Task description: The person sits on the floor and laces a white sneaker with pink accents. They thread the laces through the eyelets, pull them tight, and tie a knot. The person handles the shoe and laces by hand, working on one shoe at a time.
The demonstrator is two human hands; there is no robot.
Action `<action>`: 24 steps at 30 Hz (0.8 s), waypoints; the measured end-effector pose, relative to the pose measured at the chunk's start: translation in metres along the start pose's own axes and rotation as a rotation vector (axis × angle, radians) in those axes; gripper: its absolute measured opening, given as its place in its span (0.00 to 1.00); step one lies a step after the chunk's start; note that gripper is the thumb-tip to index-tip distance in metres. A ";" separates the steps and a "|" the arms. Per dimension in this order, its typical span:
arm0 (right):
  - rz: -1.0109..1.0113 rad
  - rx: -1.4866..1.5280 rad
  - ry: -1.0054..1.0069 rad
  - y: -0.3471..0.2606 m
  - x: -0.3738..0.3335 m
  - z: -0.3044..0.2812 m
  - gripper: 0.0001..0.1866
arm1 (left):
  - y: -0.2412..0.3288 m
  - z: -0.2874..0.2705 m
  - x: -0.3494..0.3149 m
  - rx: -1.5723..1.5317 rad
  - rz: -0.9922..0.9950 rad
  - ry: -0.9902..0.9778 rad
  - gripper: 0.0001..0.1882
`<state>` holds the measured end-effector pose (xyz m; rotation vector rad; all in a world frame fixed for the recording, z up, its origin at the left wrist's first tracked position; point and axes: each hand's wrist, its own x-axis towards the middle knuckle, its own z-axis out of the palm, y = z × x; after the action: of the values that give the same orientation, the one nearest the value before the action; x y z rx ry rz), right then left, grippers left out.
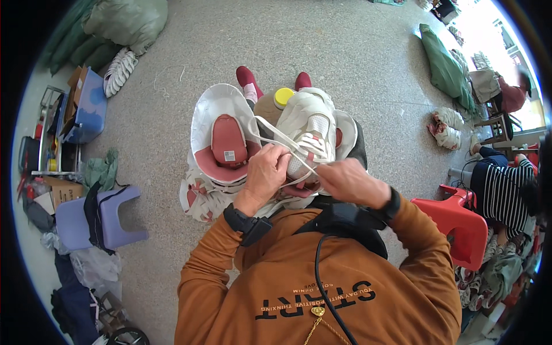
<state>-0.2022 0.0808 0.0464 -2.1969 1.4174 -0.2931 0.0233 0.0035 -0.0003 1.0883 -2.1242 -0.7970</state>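
Over my lap lies a cream-white sneaker upper (310, 112) with mesh and pinkish-red patches. A flat white shoelace (275, 131) loops loosely across its front. My left hand (263, 177), fingers closed, pinches the lace beside the upper's left edge. Close by on the other side, my right hand (352, 184) is also closed on the lace, near the eyelets. Left of my hands stands a stack of nested white uppers (213, 109), with a red sole-shaped pad (229, 139) showing inside. More white uppers (198, 198) hang below it.
Beyond the upper is a container with a yellow lid (283, 96). A purple stool (86, 215) and a blue bin (86, 109) stand to the left. On the right are a red stool (454, 221), a person in a striped top (503, 190) and bundled uppers (447, 127).
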 end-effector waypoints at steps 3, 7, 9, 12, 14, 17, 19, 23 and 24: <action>0.132 0.192 -0.115 0.045 -0.069 -0.010 0.11 | 0.004 0.003 -0.003 0.009 0.013 0.012 0.05; 0.455 0.145 -0.174 0.113 -0.185 0.008 0.12 | 0.004 0.006 -0.003 -0.010 0.023 -0.001 0.05; 0.547 0.246 -0.128 0.107 -0.192 0.018 0.12 | 0.006 0.005 -0.001 -0.027 0.016 -0.018 0.05; 0.491 0.277 0.047 0.075 -0.157 0.018 0.10 | 0.009 -0.004 -0.001 -0.060 -0.065 -0.066 0.06; 0.384 0.244 0.225 0.065 -0.127 0.020 0.08 | 0.008 -0.007 0.007 -0.071 -0.093 -0.100 0.07; 0.205 0.226 0.409 0.054 -0.079 0.025 0.06 | 0.010 -0.004 0.019 0.045 -0.090 -0.149 0.08; 0.151 0.309 0.432 0.050 -0.057 0.038 0.07 | 0.005 0.000 0.024 0.139 0.006 -0.170 0.09; 0.284 0.658 0.198 0.041 -0.042 0.041 0.08 | 0.004 0.000 0.023 0.117 0.059 -0.122 0.09; 0.324 0.701 0.178 0.040 -0.043 0.041 0.08 | 0.006 0.000 0.020 0.080 0.052 -0.104 0.09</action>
<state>-0.2348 0.1180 -0.0052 -1.3848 1.4473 -0.7499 0.0110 -0.0101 0.0091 1.0487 -2.2789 -0.7652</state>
